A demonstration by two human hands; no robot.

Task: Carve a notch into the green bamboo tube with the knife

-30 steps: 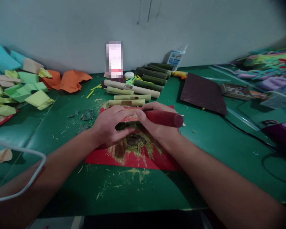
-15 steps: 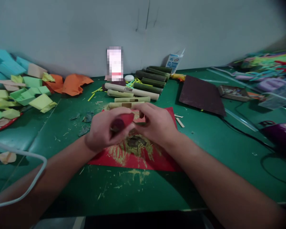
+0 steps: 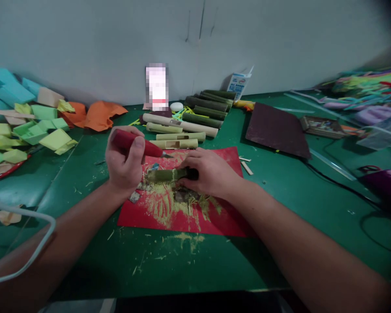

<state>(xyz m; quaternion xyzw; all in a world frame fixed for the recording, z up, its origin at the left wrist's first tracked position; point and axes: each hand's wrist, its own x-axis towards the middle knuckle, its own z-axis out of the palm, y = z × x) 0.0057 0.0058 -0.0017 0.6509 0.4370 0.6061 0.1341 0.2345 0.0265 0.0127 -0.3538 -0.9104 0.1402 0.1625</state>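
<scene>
A green hollow bamboo tube (image 3: 163, 175) lies crosswise over the far half of a flat red rectangular sheet (image 3: 133, 215) strewn with pale shavings. Its right end is gripped by the curled fingers of the right hand (image 3: 208, 171). Over the sheet's far left corner, the left hand (image 3: 125, 158) has its fingers wrapped around a red-handled tool with a pointed metal tip (image 3: 137, 143) (a second ago the right hand had it). Pale yellow bamboo tubes (image 3: 159, 144) lie along the sheet's far edge.
</scene>
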